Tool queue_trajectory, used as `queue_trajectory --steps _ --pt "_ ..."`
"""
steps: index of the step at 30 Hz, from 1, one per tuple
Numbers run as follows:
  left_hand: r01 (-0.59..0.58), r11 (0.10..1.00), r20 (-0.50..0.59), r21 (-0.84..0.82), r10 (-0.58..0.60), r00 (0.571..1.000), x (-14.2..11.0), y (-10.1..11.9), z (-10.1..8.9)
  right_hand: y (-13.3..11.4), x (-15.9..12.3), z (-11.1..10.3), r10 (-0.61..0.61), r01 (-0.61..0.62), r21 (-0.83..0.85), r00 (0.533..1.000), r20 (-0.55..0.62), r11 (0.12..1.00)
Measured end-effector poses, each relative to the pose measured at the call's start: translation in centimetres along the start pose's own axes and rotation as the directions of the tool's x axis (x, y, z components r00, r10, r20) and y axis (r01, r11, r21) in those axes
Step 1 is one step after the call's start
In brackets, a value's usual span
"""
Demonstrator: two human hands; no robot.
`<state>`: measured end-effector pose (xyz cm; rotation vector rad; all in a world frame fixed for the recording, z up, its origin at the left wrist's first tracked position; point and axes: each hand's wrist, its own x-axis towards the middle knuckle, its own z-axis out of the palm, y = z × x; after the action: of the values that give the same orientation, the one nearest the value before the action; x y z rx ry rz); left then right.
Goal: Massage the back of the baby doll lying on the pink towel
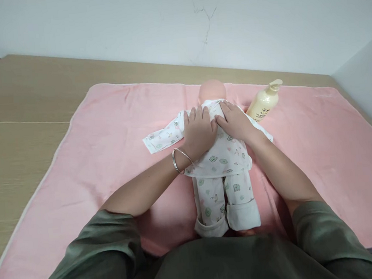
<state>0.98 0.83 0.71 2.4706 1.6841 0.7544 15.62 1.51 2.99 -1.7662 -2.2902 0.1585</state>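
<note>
A baby doll (212, 90) lies face down, the back of its bald head toward the wall. It wears a white printed top (221, 162) and matching trousers (211, 198) with turned-up cuffs. My left hand (199, 128) rests flat on the left side of the doll's upper back, fingers stretched out, a silver bangle (176, 161) on the wrist. On the right side of the upper back lies my right hand (236, 122), also flat with its fingers extended. Both thumbs point toward the middle of the back. The left sleeve (164, 138) spreads out sideways.
A pink mat (116, 133) lies under the doll on a wooden table (30, 97). Beyond my right hand, a cream pump bottle (264, 102) leans at a tilt close to the doll's right sleeve. A white wall (135, 26) with cracks rises behind the table.
</note>
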Motion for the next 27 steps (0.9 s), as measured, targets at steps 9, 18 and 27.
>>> queue_trajectory --steps 9,18,27 --pt "-0.047 0.994 0.096 -0.099 0.056 0.994 1.9 -1.5 0.1 -1.9 -1.3 1.5 0.062 -0.078 -0.16 0.993 -0.104 0.984" --pt "-0.081 0.993 0.009 -0.08 0.082 0.997 -0.7 0.1 0.3 -0.7 -0.5 0.0 -0.043 0.046 -0.143 0.999 0.028 0.989" --pt "-0.047 0.979 0.155 -0.2 0.079 0.985 1.4 -1.7 -0.1 -3.1 -2.5 1.4 0.005 -0.015 -0.23 0.999 -0.045 0.973"
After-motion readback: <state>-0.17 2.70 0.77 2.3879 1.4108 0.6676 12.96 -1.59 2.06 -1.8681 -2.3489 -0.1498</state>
